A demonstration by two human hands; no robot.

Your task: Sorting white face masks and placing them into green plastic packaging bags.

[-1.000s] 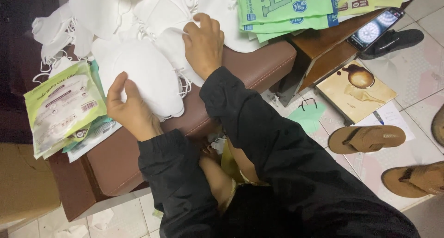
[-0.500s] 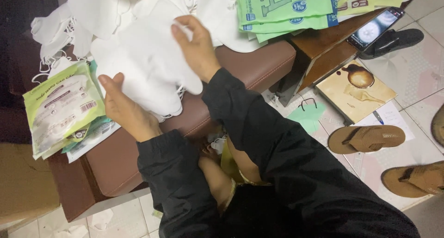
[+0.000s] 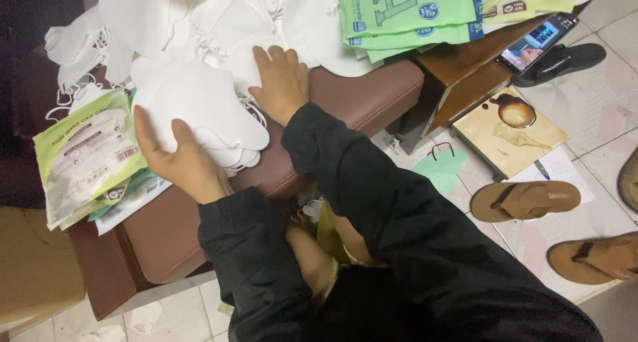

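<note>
Here the left hand, left of centre in the frame, curls its fingers up around the lower edge of a stack of white face masks, gripping the stack from below with the thumb pointing up along its left side. The right hand, just above and right of the stack, lies flat and open, palm down, fingers spread onto the loose heap of white masks that fills the upper left and upper middle of the frame. Both arms wear black sleeves that run down to the lower right. The stack rests on a brown padded table, whose leather-like top shows bare under the wrists. At the left edge lie green and white printed packets, partly tucked under the stack. At the top, right of centre, is a pile of green packaging bags. Beyond it, a phone with a lit screen sits on a wooden surface. On the tiled floor at the right lie a beige notebook, a pen and brown sandals.
</note>
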